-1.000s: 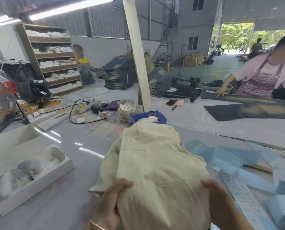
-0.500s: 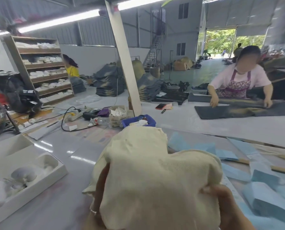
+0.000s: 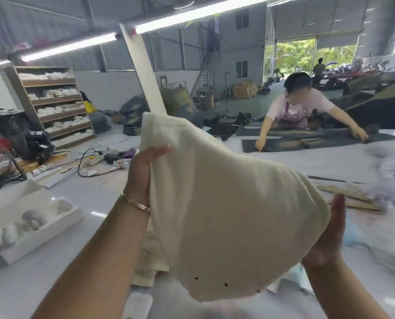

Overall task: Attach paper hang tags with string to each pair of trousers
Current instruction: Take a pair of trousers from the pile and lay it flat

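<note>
Cream trousers [image 3: 226, 215] are held aloft above the worktop [image 3: 42, 284], gripped at the upper edge by the left hand [image 3: 143, 171] and supported by the flat, open right hand [image 3: 332, 233]. No tag or string is seen attached; tagging appears outstanding.

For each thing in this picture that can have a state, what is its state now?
Cream trousers: lifted off the table, held by both hands; no hang tag visible.
Left hand: grips the trousers' upper edge.
Right hand: supports the trousers' right edge; fingers look straight.
White box: open, with pale bundles inside.
Ceiling tube lights: on.
Dark trousers: laid flat under another worker's hands.
</note>
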Action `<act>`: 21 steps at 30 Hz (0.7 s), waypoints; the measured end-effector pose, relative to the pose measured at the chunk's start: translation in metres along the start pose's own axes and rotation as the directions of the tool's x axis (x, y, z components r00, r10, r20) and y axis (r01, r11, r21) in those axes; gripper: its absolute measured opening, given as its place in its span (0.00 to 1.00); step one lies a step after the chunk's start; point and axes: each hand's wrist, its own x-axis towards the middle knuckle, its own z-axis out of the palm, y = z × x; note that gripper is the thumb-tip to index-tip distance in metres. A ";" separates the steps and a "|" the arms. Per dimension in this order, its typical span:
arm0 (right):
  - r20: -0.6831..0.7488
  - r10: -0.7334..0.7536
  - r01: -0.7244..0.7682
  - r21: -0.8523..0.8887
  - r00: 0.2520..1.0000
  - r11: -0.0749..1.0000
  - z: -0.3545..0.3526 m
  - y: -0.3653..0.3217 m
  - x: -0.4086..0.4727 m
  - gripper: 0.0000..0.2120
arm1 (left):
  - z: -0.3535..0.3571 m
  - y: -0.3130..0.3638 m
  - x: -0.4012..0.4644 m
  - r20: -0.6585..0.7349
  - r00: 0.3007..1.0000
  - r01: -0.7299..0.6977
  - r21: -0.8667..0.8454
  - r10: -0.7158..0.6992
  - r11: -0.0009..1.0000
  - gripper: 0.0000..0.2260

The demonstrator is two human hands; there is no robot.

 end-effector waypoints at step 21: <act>-0.308 -0.128 -0.110 -0.649 0.943 0.752 0.044 -0.223 -0.223 0.07 | 0.193 -0.002 -0.147 -0.224 0.959 0.112 0.861 0.172 0.496 0.17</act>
